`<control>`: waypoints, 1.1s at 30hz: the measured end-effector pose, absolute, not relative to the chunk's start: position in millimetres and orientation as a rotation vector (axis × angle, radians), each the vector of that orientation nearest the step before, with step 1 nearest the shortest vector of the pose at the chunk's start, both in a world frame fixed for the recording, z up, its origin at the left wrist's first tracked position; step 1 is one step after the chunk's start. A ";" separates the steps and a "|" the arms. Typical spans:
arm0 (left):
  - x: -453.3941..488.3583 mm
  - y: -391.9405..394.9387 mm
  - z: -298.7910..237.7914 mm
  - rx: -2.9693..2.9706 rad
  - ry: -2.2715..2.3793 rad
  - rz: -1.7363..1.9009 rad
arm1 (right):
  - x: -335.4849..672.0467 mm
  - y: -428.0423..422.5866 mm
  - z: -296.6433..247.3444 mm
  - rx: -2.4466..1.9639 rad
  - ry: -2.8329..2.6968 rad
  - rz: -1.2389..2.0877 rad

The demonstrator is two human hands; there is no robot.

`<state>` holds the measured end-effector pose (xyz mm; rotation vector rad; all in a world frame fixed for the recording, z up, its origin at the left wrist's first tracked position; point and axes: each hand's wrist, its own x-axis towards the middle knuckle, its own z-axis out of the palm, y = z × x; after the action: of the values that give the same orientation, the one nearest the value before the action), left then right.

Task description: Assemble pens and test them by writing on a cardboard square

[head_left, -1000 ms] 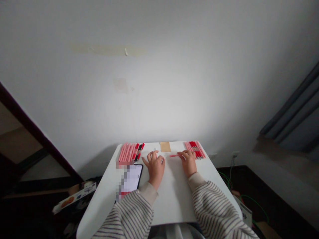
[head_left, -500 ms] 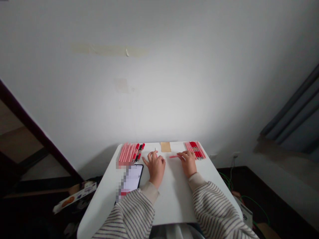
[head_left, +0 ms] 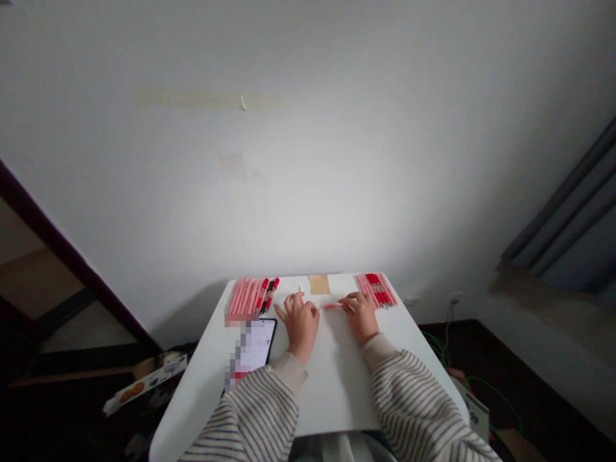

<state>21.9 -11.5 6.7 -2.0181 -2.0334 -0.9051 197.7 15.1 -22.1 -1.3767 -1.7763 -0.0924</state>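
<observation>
Lower centre: right hand (head_left: 362, 316) pinching a pink pen part (head_left: 331, 306), likely needing steadiness next; left hand (head_left: 302, 323) curled, hold unclear.

Pink pen (head_left: 332, 306), striped sleeves (head_left: 414, 391) (dark stripes, perhaps navy).

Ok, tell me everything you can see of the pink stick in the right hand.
The pink stick is slim, straight and plastic-looking. The right hand pinches and partly hides one end; the free end points toward the left hand, seemingly short of it. It runs roughly sideways over the white table; contact there is unclear.
</observation>
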 end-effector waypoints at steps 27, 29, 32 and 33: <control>20.5 -16.8 11.4 -2.068 -2.041 -0.963 | 195.8 14.2 -22.4 -1.381 -1.875 -0.062; 20.2 -18.2 12.0 -2.060 -2.040 -0.958 | 196.2 14.9 -23.5 -1.381 -1.884 -0.070; 18.3 -21.4 13.9 -2.034 -2.016 -0.942 | 195.2 15.0 -24.5 -1.393 -1.896 -0.071; 17.1 -22.6 14.9 -2.020 -2.006 -0.936 | 194.5 14.8 -24.5 -1.397 -1.899 -0.072</control>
<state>17.1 -22.6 14.9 -2.0201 -2.0058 -0.9360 194.5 14.8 -24.5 -1.3968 -1.8985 -0.0717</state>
